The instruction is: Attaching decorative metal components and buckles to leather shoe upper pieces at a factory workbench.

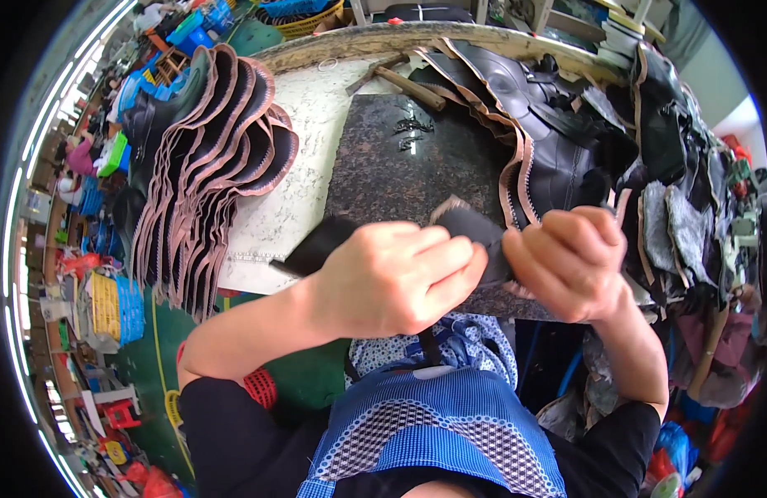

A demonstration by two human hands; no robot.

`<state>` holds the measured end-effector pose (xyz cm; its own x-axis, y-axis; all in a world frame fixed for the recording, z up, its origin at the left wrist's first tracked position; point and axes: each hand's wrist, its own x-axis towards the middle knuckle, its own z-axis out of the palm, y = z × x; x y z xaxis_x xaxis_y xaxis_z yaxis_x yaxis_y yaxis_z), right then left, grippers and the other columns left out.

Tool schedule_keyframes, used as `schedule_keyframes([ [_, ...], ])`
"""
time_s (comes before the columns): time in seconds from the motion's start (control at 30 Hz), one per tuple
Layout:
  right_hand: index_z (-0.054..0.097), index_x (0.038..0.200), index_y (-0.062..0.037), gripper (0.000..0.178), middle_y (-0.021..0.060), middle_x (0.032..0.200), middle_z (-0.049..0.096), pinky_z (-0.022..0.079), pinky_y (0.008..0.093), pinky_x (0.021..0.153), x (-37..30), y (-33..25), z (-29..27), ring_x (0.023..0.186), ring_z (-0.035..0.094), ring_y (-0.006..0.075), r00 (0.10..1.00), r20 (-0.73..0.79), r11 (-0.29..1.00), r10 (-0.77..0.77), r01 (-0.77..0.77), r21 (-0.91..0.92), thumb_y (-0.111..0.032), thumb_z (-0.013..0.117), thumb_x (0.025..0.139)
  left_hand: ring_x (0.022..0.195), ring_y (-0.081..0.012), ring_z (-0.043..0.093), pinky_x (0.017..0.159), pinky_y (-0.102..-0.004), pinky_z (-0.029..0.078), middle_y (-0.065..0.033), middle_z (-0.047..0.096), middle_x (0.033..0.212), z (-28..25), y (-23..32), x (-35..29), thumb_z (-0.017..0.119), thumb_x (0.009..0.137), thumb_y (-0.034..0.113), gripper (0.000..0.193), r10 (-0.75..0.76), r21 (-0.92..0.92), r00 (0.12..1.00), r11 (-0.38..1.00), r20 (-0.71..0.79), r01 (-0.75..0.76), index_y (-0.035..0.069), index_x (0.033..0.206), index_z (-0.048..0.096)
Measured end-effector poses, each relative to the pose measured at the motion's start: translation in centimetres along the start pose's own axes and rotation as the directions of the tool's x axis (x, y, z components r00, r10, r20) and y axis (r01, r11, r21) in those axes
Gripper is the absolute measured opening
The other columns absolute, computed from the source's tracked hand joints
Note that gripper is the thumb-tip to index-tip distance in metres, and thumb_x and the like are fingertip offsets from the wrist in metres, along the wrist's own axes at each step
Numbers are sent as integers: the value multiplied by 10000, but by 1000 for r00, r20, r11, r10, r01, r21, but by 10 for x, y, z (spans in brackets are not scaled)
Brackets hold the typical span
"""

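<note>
Both of my hands are closed on a black leather boot upper [469, 224] with pale raw edges, held over the near edge of a dark stone slab [375, 178]. My left hand [404, 274] grips it from the left, and a black flap sticks out past its wrist side. Close beside it, my right hand [570, 261] is clenched on the piece's right part, a little smeared by motion. The fingertips and much of the piece are hidden behind the knuckles.
A hammer [410, 88] lies at the slab's far edge. Stacked black boot uppers [209, 166] with tan edges hang over the left of the white tabletop [305, 124]. More black uppers [558, 166] are heaped at the right, beside grey fuzzy-lined pieces [678, 228].
</note>
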<state>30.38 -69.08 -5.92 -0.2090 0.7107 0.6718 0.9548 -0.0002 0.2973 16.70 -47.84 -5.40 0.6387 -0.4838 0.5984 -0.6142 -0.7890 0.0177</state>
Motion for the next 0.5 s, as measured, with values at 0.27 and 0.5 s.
schedule_keyframes([
  [0.27, 710, 914, 26, 249, 68, 872, 644, 429, 297, 597, 59, -29, -31, 809, 613, 182, 967, 251, 971, 30, 32, -239, -104, 703, 702, 645, -118, 539, 513, -243, 431, -14, 582, 833, -13, -11, -21, 675, 646, 140, 498, 148, 403, 983, 911, -109, -93, 22, 1121, 768],
  [0.5, 645, 1214, 138, 457, 345, 1301, 621, 597, 331, 879, -14, -109, 5, 1190, 649, 400, 570, 820, 956, 60, -268, 117, -132, 652, 844, 1037, -247, 677, 834, -328, 542, -142, 701, 1161, 69, 34, -111, 644, 825, 142, 385, -172, 200, 949, 972, 263, 121, -41, 1158, 709],
])
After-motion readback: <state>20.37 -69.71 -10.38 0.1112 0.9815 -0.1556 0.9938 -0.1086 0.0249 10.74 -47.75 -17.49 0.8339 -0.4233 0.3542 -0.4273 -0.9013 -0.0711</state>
